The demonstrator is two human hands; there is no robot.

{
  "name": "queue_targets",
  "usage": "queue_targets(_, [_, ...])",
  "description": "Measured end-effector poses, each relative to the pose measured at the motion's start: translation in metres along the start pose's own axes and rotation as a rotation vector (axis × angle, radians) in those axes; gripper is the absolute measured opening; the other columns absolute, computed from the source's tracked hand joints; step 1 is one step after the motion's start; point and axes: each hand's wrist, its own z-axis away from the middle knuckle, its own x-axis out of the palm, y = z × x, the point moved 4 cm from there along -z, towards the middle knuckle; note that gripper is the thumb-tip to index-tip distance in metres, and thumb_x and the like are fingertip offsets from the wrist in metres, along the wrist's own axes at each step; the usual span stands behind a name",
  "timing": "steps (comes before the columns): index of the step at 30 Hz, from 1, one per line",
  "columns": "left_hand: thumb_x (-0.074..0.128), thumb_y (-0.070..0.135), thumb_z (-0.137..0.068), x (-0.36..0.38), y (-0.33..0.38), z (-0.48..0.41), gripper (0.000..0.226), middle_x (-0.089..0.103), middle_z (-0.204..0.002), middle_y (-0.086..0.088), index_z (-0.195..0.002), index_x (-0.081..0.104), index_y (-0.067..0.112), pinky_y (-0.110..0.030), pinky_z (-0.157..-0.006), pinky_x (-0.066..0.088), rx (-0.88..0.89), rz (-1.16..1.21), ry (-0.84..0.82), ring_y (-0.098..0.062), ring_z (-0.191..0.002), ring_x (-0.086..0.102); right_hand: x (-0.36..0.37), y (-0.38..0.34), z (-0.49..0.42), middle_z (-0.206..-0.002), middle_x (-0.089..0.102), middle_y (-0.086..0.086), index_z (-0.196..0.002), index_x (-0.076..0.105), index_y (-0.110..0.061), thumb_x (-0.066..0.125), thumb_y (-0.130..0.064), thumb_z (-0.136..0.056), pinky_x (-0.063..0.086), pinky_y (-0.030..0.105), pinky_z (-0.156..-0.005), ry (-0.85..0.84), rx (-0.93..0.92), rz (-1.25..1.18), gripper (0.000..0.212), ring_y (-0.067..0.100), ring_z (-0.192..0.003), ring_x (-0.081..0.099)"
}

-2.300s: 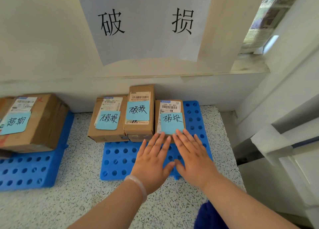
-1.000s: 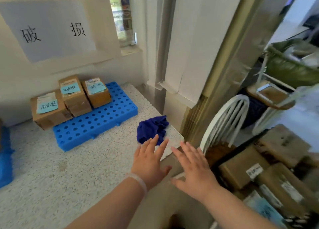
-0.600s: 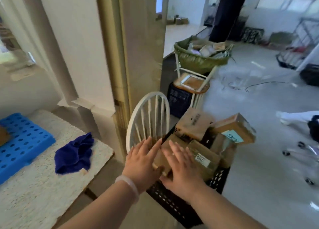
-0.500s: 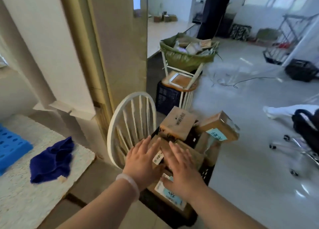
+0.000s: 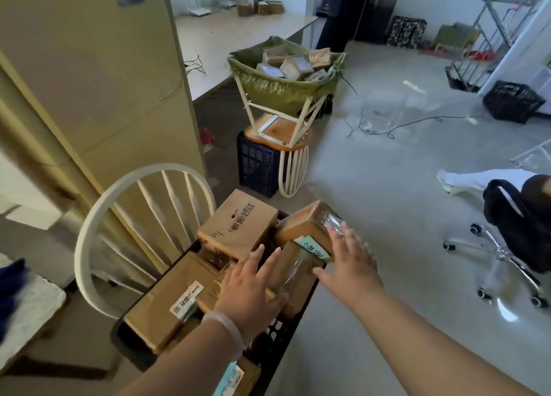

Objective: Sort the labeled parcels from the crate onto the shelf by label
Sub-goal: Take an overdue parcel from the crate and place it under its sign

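Note:
A black plastic crate [image 5: 287, 333] on a white chair holds several brown cardboard parcels. A tilted parcel [image 5: 307, 227] with a blue handwritten label lies at the crate's right side. My right hand [image 5: 347, 266] is spread open beside that parcel, fingertips at its taped corner. My left hand [image 5: 252, 288] hovers flat with straight fingers over the middle parcels. A large box [image 5: 238, 225] with printed characters sits at the back, and a flat parcel [image 5: 170, 300] with a white label lies at the left. The shelf is out of view.
The white chair back [image 5: 131, 213] curves left of the crate. A speckled counter corner [image 5: 29, 309] with a blue cloth [image 5: 10, 288] is at far left. Behind stand a green bin of parcels [image 5: 283, 82], a dark crate [image 5: 258, 163], and a black office chair [image 5: 518, 225] at right.
My view swung right from the shelf's damaged-goods boxes to the crate. Both hands travelled from the blue pallet to above the crate; the right hand has reached the blue-labelled parcel.

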Motion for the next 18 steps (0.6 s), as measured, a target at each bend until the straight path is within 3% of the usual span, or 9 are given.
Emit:
queue_targets(7, [0.048,0.054,-0.096,0.015,0.006,-0.009,0.08,-0.009,-0.164,0.012,-0.151,-0.009,0.048,-0.043,-0.121,0.001,-0.058,0.013,-0.05,-0.018,-0.151,-0.005,-0.002,0.022,-0.069,-0.164,-0.017,0.004,-0.153,-0.017,-0.039,0.063,-0.053,-0.087,0.002,0.048,-0.122,-0.12,0.001,0.068,0.105,0.028,-0.151,-0.006])
queue_targets(14, [0.047,0.054,-0.096,0.022,0.003,-0.011,0.078,-0.008,-0.164,0.013,-0.152,-0.008,0.047,-0.041,-0.121,0.003,-0.11,0.02,-0.057,-0.016,-0.151,-0.002,0.012,0.025,-0.087,-0.163,0.008,0.008,-0.153,-0.009,-0.042,0.071,-0.038,-0.085,0.02,0.05,-0.119,-0.116,-0.017,0.032,0.104,0.032,-0.146,0.018])
queue_targets(18, [0.048,0.053,-0.096,0.023,0.007,-0.013,0.078,-0.006,-0.164,0.013,-0.151,-0.007,0.048,-0.041,-0.12,0.003,-0.113,0.025,-0.051,-0.016,-0.151,-0.001,0.014,0.034,-0.092,-0.164,0.006,0.009,-0.152,-0.014,-0.044,0.073,-0.04,-0.083,0.016,0.05,-0.12,-0.151,0.004,0.019,0.11,0.032,-0.149,0.014])
